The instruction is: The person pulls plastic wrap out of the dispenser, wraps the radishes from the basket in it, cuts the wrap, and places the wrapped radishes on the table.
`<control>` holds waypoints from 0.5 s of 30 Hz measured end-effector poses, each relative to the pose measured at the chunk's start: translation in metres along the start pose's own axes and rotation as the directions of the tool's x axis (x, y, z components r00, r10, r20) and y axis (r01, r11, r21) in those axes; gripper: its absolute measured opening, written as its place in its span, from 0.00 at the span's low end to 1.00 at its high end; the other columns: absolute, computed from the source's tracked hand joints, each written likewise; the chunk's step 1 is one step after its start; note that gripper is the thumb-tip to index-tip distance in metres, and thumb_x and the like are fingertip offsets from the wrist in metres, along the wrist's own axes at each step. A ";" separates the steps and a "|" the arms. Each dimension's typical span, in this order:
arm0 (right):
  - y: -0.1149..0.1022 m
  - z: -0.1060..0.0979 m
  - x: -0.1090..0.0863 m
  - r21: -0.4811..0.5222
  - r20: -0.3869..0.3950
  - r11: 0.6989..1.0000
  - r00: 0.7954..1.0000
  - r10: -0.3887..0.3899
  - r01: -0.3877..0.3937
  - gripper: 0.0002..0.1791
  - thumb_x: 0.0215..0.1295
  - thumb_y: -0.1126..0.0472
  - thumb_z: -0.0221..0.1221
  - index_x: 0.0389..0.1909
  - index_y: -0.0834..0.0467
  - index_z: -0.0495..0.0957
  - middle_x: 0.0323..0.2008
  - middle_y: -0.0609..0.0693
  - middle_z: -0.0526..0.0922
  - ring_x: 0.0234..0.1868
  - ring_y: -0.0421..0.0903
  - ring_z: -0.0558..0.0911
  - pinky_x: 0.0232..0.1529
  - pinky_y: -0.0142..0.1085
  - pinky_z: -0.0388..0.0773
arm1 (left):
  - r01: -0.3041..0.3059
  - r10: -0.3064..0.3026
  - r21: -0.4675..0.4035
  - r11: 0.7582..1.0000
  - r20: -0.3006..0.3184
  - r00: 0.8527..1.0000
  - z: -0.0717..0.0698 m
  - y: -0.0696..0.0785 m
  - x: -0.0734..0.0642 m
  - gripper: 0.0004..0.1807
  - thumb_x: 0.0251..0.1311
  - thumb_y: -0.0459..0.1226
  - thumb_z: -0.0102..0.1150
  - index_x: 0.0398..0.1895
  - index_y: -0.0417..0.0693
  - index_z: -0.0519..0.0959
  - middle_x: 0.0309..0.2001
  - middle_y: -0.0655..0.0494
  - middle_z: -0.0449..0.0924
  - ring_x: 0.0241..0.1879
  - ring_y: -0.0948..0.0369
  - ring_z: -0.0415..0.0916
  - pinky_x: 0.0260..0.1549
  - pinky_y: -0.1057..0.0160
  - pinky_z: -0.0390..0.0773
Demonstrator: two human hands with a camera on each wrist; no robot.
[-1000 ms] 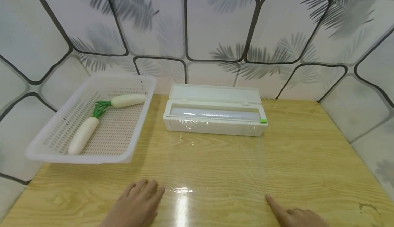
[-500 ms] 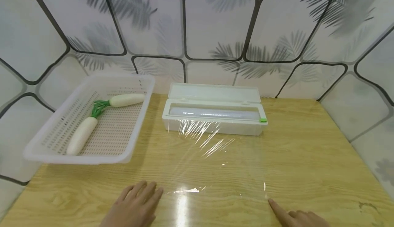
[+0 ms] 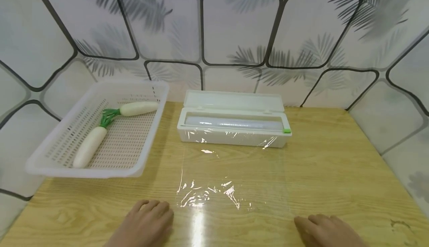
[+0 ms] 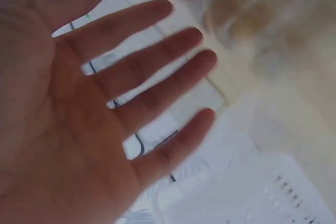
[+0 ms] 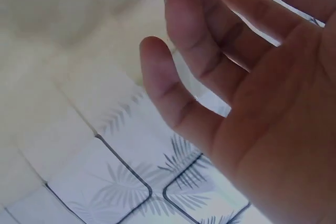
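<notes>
A sheet of clear plastic wrap [image 3: 234, 180] runs forward over the wooden table from a white wrap dispenser box [image 3: 234, 137]. The box's lid [image 3: 233, 101] is raised, and a roll of wrap [image 3: 233, 123] lies inside. My left hand [image 3: 144, 222] is at the sheet's near left corner, palm down; in the left wrist view its fingers [image 4: 157, 59] are straight and spread, holding nothing. Beside the near right corner is my right hand [image 3: 328, 232], its fingers [image 5: 184, 40] loosely bent around nothing. Whether either hand touches the wrap is hard to tell.
A white perforated basket [image 3: 154, 139] stands on the left, with two white radishes [image 3: 89, 148] with green tops inside. A green slider [image 3: 286, 130] sits at the box's right end. Patterned wall covering [image 3: 234, 27] rises behind and beside the wooden table [image 3: 335, 165].
The right index finger, pointing forward earlier, has drawn back beside the other fingers. The left fingers have pulled in slightly. Glints on the wrap have shifted, with wrinkles now along its near left edge.
</notes>
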State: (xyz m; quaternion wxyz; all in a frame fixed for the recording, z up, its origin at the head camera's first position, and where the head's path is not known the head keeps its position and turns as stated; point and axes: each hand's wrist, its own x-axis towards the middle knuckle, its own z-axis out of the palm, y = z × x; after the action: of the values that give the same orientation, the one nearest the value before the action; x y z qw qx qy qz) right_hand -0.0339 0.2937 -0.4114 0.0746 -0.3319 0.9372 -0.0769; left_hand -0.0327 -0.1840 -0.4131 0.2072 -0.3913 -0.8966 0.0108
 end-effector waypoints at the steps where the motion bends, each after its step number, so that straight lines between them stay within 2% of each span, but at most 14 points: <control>1: 0.001 -0.005 0.004 -0.038 -0.076 0.998 0.996 -0.045 0.043 0.16 0.64 0.53 0.68 0.46 0.59 0.83 0.28 0.39 0.78 0.25 0.33 0.73 0.21 0.33 0.74 | -0.017 0.017 -0.006 1.000 -0.038 0.999 -0.002 -0.002 0.004 0.08 0.63 0.43 0.55 0.31 0.52 0.80 0.35 0.58 0.80 0.36 0.57 0.80 0.34 0.53 0.82; 2: 0.002 -0.009 0.008 -0.075 -0.155 0.994 0.984 -0.085 0.074 0.12 0.68 0.53 0.66 0.43 0.58 0.83 0.29 0.40 0.79 0.26 0.36 0.76 0.22 0.34 0.76 | -0.029 0.028 -0.013 0.999 -0.080 0.996 -0.005 -0.004 0.008 0.12 0.69 0.41 0.48 0.29 0.52 0.79 0.33 0.59 0.79 0.34 0.58 0.79 0.33 0.54 0.82; 3: 0.002 -0.014 0.013 -0.108 -0.238 0.989 0.963 -0.124 0.100 0.13 0.73 0.51 0.61 0.42 0.57 0.83 0.29 0.41 0.79 0.26 0.37 0.77 0.22 0.35 0.76 | -0.040 0.038 -0.017 0.999 -0.115 0.993 -0.008 -0.006 0.012 0.17 0.74 0.41 0.42 0.28 0.51 0.79 0.32 0.59 0.79 0.33 0.58 0.79 0.32 0.54 0.82; 6: 0.002 -0.028 0.029 -0.189 -0.426 0.979 0.891 -0.157 0.081 0.30 0.81 0.41 0.41 0.37 0.57 0.84 0.32 0.46 0.82 0.27 0.43 0.81 0.22 0.35 0.79 | -0.055 0.052 -0.007 0.998 -0.218 0.975 -0.017 -0.013 0.022 0.29 0.82 0.42 0.25 0.28 0.49 0.77 0.31 0.57 0.79 0.32 0.57 0.79 0.31 0.54 0.82; 7: 0.003 -0.031 0.034 -0.203 -0.484 0.977 0.860 -0.164 0.072 0.36 0.80 0.38 0.34 0.35 0.57 0.85 0.31 0.46 0.82 0.25 0.42 0.80 0.21 0.33 0.78 | -0.056 0.054 -0.004 0.998 -0.243 0.969 -0.020 -0.016 0.024 0.29 0.82 0.42 0.25 0.27 0.48 0.77 0.32 0.56 0.80 0.32 0.57 0.79 0.30 0.54 0.82; 11: 0.010 -0.043 0.050 -0.174 -0.582 0.984 0.804 -0.124 0.026 0.38 0.80 0.37 0.34 0.31 0.57 0.84 0.29 0.44 0.80 0.23 0.39 0.77 0.18 0.28 0.73 | -0.057 0.055 0.001 0.998 -0.308 0.950 -0.032 -0.027 0.030 0.28 0.82 0.40 0.29 0.27 0.46 0.78 0.31 0.55 0.80 0.31 0.55 0.80 0.29 0.52 0.82; 15: 0.022 -0.049 0.062 -0.132 -0.629 0.991 0.773 -0.080 -0.005 0.39 0.78 0.35 0.35 0.31 0.59 0.85 0.29 0.46 0.81 0.24 0.43 0.79 0.17 0.29 0.72 | -0.027 0.024 -0.004 1.000 -0.342 0.939 -0.042 -0.039 0.031 0.29 0.83 0.42 0.31 0.28 0.44 0.81 0.30 0.55 0.82 0.29 0.55 0.80 0.28 0.52 0.81</control>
State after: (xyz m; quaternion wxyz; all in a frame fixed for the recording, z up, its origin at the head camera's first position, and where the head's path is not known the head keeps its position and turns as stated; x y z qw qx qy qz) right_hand -0.1045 0.2760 -0.3735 -0.2673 -0.3095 0.9038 -0.1260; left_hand -0.0630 -0.1953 -0.3563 0.3579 -0.3998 -0.8418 -0.0583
